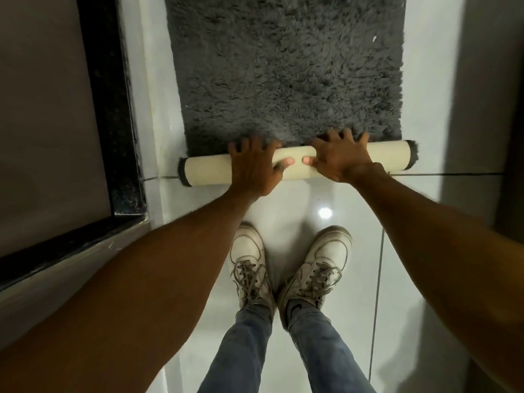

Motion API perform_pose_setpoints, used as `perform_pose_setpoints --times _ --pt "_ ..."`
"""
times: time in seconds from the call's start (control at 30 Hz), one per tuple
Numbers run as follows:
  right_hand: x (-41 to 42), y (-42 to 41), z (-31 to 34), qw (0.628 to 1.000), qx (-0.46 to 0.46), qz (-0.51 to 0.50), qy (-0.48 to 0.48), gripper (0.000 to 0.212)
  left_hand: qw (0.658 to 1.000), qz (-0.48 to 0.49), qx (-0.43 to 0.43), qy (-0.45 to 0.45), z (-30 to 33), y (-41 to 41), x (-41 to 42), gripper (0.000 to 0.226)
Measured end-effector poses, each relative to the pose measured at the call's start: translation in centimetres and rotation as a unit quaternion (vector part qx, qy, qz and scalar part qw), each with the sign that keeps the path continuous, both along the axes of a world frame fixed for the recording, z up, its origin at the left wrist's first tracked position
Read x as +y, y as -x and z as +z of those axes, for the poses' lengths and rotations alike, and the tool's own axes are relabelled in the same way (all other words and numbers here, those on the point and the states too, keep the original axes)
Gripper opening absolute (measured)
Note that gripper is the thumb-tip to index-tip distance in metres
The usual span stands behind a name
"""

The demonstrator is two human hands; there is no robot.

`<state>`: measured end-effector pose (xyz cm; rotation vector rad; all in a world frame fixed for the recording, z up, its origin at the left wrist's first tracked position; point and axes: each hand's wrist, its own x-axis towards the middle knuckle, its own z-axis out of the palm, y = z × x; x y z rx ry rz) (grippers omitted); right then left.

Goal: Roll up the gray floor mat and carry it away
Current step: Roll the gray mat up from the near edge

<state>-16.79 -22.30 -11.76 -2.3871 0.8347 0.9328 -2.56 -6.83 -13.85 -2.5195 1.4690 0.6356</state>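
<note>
A shaggy dark gray floor mat lies flat on glossy white tiles and runs up out of the frame. Its near edge is curled into a tight roll with the cream backing outside. The roll lies across the view, slightly tilted, with its left end nearer to me. My left hand wraps over the roll just left of its middle, fingers on the far side and thumb on the near side. My right hand grips it the same way just right of the middle, with the two thumbs almost touching.
My white sneakers stand on the tiled floor just behind the roll. A black stone threshold and a dark panel border the left side. A wall or door edge closes in on the right.
</note>
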Motion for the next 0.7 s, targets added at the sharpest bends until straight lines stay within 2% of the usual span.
perform_pose_setpoints --times 0.1,0.17,0.2,0.27,0.37,0.47,0.53,0.7 --pt "1.7 0.3 0.0 0.972 -0.16 -0.069 0.159 0.036 0.981 0.086 -0.111 0.133 0.1 1.1 0.0 0.03" --pt "3.6 1.2 -0.7 0.944 -0.249 -0.088 0.196 0.03 0.977 0.075 -0.112 0.167 -0.2 1.8 0.7 0.028" --pt "4.3 1.8 -1.2 0.942 -0.265 -0.087 0.188 0.033 0.977 0.06 -0.098 0.177 -0.4 2.1 1.1 0.029" --pt "5.0 2.8 -1.9 0.957 -0.234 -0.072 0.155 0.047 0.981 0.039 -0.058 0.182 -1.0 2.3 2.2 0.039" --pt "3.9 2.7 -2.6 0.979 -0.168 -0.033 0.113 0.072 0.99 0.006 -0.011 0.144 -2.1 1.7 3.4 0.068" --pt "1.5 0.8 -3.0 0.986 -0.141 -0.019 0.09 0.087 0.993 -0.009 0.0 0.114 -2.6 0.0 2.0 0.086" --pt "0.0 -0.4 -3.3 0.988 -0.124 -0.021 0.088 0.088 0.995 -0.003 -0.011 0.1 -2.5 -1.0 0.3 0.085" --pt "-0.9 -1.7 -2.5 0.986 -0.131 -0.027 0.098 0.073 0.995 0.009 -0.04 0.095 -2.0 -1.4 -1.1 0.069"
